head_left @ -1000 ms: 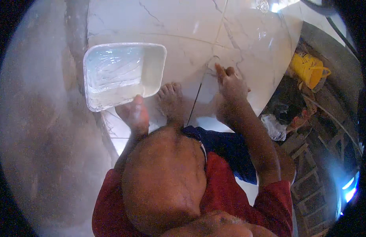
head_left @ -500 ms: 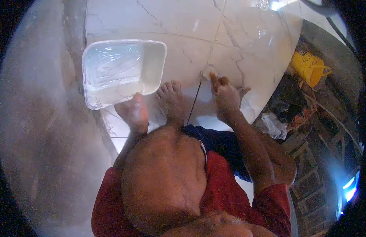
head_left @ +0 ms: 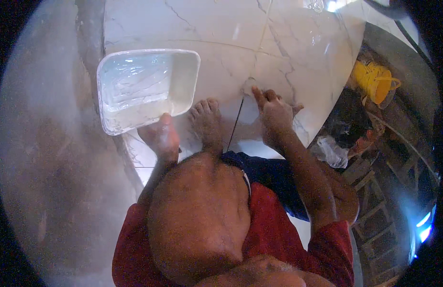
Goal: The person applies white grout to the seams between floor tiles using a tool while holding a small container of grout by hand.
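My left hand (head_left: 162, 137) grips the near rim of a white rectangular tub (head_left: 183, 91), its thumb over the edge and its other fingers hidden beneath. The tub is tilted toward me, and a shiny, whitish film or paste coats its inside. To the right, my right hand (head_left: 276, 117) reaches down to the marbled tile floor (head_left: 216, 26) with fingers stretched out. Its foremost fingertip touches a small whitish smear (head_left: 249, 86) on a tile joint (head_left: 236, 119). The joint looks dark on the near side of the smear and pale beyond it.
My bare foot (head_left: 205, 117) stands between both hands. A rough grey surface (head_left: 44, 143) runs along the left. Past the tiles' right edge lie a yellow container (head_left: 374, 81), a black bag (head_left: 348, 119), crumpled clear plastic (head_left: 331, 152) and a surface with a block pattern (head_left: 374, 215).
My right hand has shifted slightly, its fingertip moving a little left along with the smear. My left hand and the tub have moved slightly left and nearer.
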Demonstrator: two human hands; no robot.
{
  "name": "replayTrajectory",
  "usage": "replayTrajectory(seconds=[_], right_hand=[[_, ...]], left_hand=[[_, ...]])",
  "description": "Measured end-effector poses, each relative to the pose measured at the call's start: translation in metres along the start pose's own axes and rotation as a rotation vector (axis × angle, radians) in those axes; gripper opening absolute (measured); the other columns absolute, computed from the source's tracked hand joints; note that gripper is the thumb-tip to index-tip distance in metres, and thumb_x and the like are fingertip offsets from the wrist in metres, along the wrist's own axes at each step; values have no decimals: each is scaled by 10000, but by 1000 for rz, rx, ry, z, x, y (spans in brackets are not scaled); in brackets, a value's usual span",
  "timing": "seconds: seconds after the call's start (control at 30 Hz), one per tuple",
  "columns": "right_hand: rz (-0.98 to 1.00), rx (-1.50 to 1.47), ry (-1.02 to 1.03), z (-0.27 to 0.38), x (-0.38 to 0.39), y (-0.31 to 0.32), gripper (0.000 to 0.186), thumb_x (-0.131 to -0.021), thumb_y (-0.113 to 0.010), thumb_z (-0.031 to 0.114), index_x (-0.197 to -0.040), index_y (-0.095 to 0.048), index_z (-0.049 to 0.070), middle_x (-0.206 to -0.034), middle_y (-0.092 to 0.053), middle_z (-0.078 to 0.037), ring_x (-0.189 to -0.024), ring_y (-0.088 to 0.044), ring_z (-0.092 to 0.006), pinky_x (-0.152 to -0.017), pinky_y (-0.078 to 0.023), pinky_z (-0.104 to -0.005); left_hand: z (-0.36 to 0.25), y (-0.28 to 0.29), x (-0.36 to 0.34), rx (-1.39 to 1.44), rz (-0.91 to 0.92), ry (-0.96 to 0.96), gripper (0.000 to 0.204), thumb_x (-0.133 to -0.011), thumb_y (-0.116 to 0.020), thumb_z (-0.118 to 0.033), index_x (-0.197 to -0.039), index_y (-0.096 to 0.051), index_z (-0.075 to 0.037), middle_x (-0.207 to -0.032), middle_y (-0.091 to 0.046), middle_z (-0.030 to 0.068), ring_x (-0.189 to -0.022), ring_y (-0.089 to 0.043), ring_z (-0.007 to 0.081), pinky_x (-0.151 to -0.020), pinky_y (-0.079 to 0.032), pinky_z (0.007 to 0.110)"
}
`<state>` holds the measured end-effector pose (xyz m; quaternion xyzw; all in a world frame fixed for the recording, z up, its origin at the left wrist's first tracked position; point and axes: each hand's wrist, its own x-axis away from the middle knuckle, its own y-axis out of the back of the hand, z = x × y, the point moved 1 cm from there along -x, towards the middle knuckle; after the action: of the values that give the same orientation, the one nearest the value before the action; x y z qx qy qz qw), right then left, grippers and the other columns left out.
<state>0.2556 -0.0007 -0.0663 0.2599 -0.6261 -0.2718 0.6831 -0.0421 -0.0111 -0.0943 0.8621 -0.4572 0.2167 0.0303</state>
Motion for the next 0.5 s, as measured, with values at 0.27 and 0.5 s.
replayTrajectory(seconds=[0.27,0.5], right_hand=[[-167,-163,-235,13,-6,19,492,-901,-584,178,-1382,-484,205,-1103,-599,-161,-973,-632,-367,-913,-350,-737],[-121,-241,-310,22,-35,18,419,-936,-558,219,-1336,-519,103,-930,-632,-229,-864,-636,-402,-751,-526,-482]], left_hand=[[-15,-19,0,123,47,-59,641,-724,-650,93,-1316,-417,18,-1215,-514,122,-1089,-519,226,-959,-436,392],[2,-6,4,105,-9,-68,658,-719,-664,87,-1324,-410,37,-1226,-517,123,-1104,-523,223,-966,-430,386]])
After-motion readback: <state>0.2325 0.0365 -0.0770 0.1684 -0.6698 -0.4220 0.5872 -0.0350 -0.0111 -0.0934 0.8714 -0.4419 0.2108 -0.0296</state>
